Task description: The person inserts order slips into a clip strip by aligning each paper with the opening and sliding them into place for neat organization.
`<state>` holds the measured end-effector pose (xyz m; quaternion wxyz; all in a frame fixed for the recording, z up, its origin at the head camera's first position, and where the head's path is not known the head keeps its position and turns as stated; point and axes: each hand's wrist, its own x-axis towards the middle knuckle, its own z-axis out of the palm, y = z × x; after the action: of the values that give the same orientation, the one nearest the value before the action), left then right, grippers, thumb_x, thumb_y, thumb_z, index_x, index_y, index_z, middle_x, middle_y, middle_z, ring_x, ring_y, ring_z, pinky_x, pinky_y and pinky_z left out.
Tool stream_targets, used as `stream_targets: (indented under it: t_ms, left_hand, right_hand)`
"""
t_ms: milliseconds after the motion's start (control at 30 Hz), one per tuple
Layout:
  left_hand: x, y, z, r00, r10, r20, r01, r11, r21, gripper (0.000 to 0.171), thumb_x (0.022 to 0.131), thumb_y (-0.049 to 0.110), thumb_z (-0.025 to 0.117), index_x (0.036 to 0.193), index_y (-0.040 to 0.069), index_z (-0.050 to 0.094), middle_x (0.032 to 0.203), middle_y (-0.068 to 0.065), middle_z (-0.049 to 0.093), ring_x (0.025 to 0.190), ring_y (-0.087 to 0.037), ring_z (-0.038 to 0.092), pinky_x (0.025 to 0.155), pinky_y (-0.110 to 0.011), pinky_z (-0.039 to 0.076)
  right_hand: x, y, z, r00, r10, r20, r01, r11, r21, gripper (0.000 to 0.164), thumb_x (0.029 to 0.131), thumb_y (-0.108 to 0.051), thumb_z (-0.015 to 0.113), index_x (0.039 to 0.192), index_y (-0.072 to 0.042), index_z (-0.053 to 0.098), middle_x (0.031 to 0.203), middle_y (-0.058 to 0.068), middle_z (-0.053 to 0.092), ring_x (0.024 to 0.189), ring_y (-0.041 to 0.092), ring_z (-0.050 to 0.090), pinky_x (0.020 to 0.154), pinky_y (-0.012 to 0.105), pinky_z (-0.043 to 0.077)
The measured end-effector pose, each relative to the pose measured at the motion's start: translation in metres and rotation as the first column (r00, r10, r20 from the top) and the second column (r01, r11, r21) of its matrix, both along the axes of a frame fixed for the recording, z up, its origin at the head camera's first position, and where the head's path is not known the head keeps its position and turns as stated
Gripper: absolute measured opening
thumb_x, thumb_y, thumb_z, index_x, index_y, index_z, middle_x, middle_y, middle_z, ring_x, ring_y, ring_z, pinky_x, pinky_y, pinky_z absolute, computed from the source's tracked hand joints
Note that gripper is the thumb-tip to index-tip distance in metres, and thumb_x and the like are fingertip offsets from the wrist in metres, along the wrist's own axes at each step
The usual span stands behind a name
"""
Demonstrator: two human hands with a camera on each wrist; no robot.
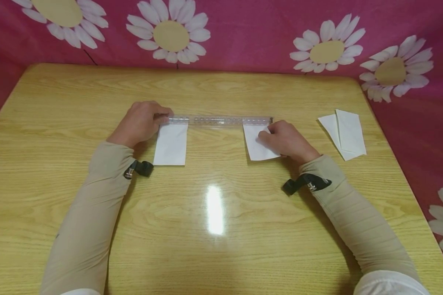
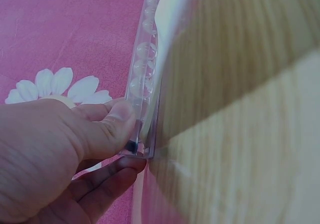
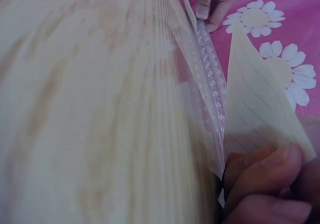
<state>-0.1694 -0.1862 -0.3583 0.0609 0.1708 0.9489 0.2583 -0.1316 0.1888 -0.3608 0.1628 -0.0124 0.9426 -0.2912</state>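
A long clear plastic strip (image 1: 215, 121) with rows of round bumps lies across the table. My left hand (image 1: 138, 123) pinches its left end between thumb and fingers, as the left wrist view shows close up. A white paper piece (image 1: 171, 147) extends toward me from that end, its far edge along the strip. At the other end, my right hand (image 1: 288, 141) pinches a second paper piece (image 1: 256, 151), whose far edge overlaps the strip. In the right wrist view this lined paper (image 3: 255, 104) stands up from the fingers, with faint lines on it.
Two overlapping white paper pieces (image 1: 350, 131) lie on the right of the wooden table (image 1: 151, 229). Behind the table hangs a pink cloth (image 1: 243, 37) with white daisies. Each sleeve carries a small black wrist camera, the left one (image 1: 144, 168) and the right one (image 1: 291, 187).
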Motion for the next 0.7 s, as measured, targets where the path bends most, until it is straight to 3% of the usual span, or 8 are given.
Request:
stream_targets:
  t_ms: [700]
  left_hand:
    - [-0.0005,0.0002,-0.0002,1.000,-0.005,0.000,0.005,1.000,0.000,0.029,0.103,0.006,0.060,0.129,0.005,0.072,0.122,-0.022,0.073,0.113,-0.036,0.066,0.103,-0.052,0.053]
  right_hand:
    - [-0.0024,-0.0048,-0.0006,1.000,0.009,0.013,-0.009,1.000,0.019,0.031,0.095,-0.031,0.053,0.071,-0.010,0.056,0.060,-0.003,0.045,0.055,0.015,0.045,0.049,0.029,0.037]
